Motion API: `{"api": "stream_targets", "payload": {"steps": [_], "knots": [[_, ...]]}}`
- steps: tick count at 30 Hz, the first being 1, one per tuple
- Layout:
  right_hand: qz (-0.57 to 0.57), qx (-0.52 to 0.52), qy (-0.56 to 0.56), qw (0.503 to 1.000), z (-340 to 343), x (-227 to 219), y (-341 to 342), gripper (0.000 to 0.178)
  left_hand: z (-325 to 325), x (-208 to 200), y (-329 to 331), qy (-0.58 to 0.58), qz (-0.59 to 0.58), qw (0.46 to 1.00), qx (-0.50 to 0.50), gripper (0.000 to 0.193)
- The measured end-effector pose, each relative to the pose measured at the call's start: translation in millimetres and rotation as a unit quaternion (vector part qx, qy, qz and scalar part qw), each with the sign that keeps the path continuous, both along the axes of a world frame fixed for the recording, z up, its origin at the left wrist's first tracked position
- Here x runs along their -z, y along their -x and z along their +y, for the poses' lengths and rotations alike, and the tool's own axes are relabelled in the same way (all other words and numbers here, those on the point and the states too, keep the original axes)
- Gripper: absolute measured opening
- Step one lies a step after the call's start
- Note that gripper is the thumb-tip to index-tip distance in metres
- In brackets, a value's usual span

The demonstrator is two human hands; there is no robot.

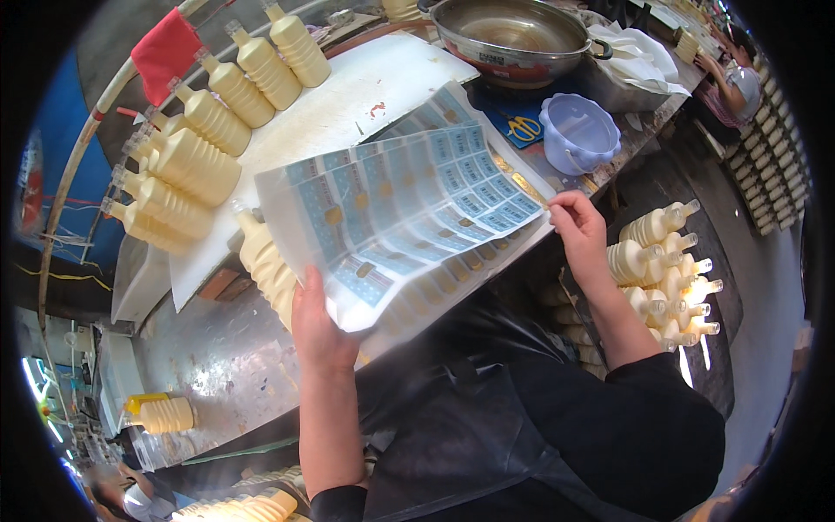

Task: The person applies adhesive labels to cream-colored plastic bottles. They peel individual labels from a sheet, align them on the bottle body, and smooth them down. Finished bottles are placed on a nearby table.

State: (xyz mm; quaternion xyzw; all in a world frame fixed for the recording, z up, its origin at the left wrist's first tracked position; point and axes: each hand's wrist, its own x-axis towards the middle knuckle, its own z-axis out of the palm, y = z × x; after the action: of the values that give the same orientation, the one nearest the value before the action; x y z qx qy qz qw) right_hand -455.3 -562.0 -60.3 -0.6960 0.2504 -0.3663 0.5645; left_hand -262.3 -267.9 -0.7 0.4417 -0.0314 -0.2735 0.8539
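Note:
A large sheet of blue printed labels point(396, 187) on pale backing is held up at a slant, its surface curved. My left hand point(323, 326) is closed on the sheet's near left corner, thumb on top. At the right edge, the thumb and fingers of my right hand point(578, 228) pinch the sheet. More label sheets point(417, 117) show partly under and behind it on the table. Just left of the held sheet, a cream ribbed bottle point(265, 261) is partly covered by it.
Several cream bottles point(217, 130) stand along the white board point(348, 96) at the far left. A wide metal pan point(513, 39), a lilac bowl point(578, 135) and yellow-handled scissors point(524, 129) are at the back. More bottles point(665, 270) are stacked low at right. Two other people work farther off.

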Motion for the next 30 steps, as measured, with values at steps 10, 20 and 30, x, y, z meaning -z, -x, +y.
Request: {"api": "stream_targets", "payload": {"steps": [10, 20, 30], "knots": [[0.023, 0.007, -0.140, 0.990, -10, 17, -9, 0.024, 27, -1, 0, 0.033, 0.042, 0.998, -0.030, 0.046], [0.007, -0.116, -0.508, 0.854, -6, 37, -31, 0.039, 64, -1, -1, 0.135, 0.072, 0.988, -0.026, 0.048], [0.115, -0.215, -0.490, 0.837, 7, 23, -43, 0.030, 77, -9, -2, 0.225, 0.070, 0.972, 0.006, 0.047]]}}
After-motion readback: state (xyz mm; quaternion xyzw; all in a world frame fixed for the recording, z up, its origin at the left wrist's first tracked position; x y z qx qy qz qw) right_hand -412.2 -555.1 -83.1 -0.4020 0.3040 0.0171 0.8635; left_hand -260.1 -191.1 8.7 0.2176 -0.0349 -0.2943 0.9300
